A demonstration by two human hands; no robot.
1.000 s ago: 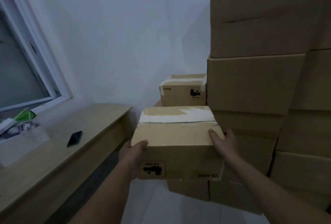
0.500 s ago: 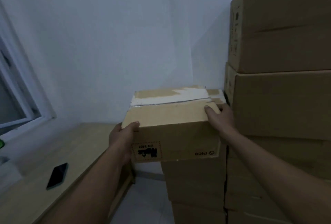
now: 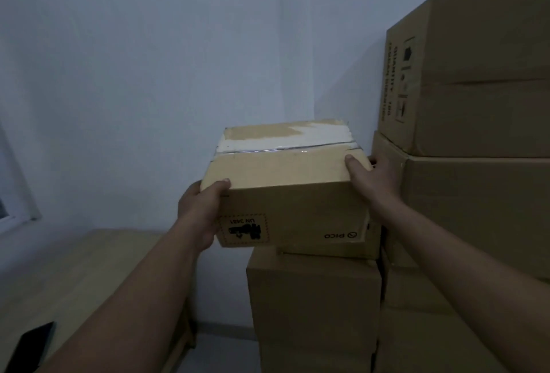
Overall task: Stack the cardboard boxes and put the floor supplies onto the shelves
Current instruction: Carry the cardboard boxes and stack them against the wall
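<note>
The small cardboard box (image 3: pixel 285 188) is held at chest height directly over the top of a low box column (image 3: pixel 312 298), just beside the tall stack (image 3: pixel 476 217) on its right. Whether its underside already bears on the column cannot be determined; its near left corner overhangs the column's left edge. The box is level, but its printed marks (the UN 3481 label and the brand mark) read upside down on the near face, so it is judged to be inverted. The taped seam on its top face runs left to right, and the long axis appears to follow that same line, parallel to the front of the stack. The left hand (image 3: pixel 199 214) grips the near left corner, thumb hooked over the top edge. The right hand (image 3: pixel 372 182) grips the right side, thumb on top and fingers in the gap next to the tall stack. Progress: several boxes stand stacked; this box is not yet released. No floor supplies or shelves are in view, so that part is judged outstanding. A table (image 3: pixel 74 268) carrying a dark phone (image 3: pixel 29 346) lies to the left.
</note>
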